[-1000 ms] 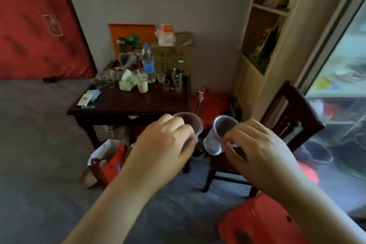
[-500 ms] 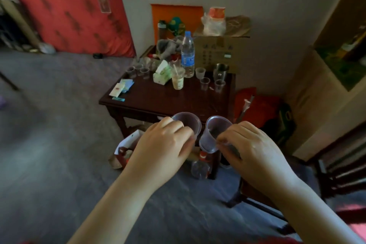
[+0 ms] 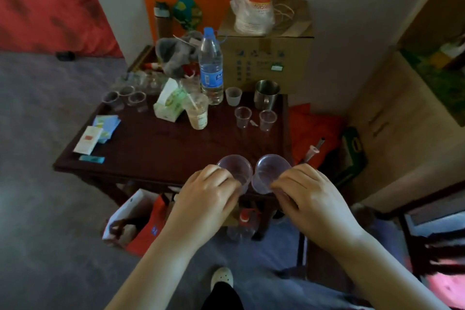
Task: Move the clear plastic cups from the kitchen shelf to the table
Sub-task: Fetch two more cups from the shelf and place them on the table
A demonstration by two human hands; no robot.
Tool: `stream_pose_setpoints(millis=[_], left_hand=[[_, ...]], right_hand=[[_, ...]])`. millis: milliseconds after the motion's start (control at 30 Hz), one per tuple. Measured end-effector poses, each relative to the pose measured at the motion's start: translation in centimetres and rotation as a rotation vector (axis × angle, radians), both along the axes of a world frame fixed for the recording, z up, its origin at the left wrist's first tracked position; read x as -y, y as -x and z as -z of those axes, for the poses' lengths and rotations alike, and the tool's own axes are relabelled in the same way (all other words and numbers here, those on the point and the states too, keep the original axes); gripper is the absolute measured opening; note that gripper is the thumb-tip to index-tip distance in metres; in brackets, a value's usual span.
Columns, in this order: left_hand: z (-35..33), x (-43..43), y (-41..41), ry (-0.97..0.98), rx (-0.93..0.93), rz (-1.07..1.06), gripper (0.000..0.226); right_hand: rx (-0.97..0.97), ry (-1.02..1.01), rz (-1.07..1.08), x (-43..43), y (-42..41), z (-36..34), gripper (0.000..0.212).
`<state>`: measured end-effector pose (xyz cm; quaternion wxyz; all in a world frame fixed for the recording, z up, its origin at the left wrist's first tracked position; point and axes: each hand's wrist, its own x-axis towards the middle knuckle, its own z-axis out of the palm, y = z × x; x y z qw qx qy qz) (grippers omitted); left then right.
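Side by side, the left hand (image 3: 206,199) grips one clear cup (image 3: 235,167) and the right hand (image 3: 309,199) grips another clear cup (image 3: 271,171), rims nearly touching above the near edge of the dark table (image 3: 156,151). Beyond the hands, two more cups (image 3: 242,117) stand near a water bottle (image 3: 210,65).

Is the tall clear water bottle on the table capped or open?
Capped: the tall clear water bottle stands upright with its blue cap on.
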<state>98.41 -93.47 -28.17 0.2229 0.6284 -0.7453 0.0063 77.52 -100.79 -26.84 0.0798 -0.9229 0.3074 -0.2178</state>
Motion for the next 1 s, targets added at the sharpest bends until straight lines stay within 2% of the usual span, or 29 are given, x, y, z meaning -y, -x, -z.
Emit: stream_pose_setpoints(millis=[400,633,1000], left_hand=[[5.8,15.6,-3.7,-0.136,-0.001,0.114,0.015],[9.6,20.7,-3.4,-0.2,-0.065,0.042,0.018],[14.9,27.2,-2.4,-0.367,-0.018,-0.102,0.012]], right_hand=[[-0.133,-0.134,0.141,12.8,-4.3,5.7,0.016],[-0.192,-0.227,0.149,19.1,-5.2,9.6,0.014],[-0.192,-0.311,0.079,26.1,-6.9,15.4,0.022]])
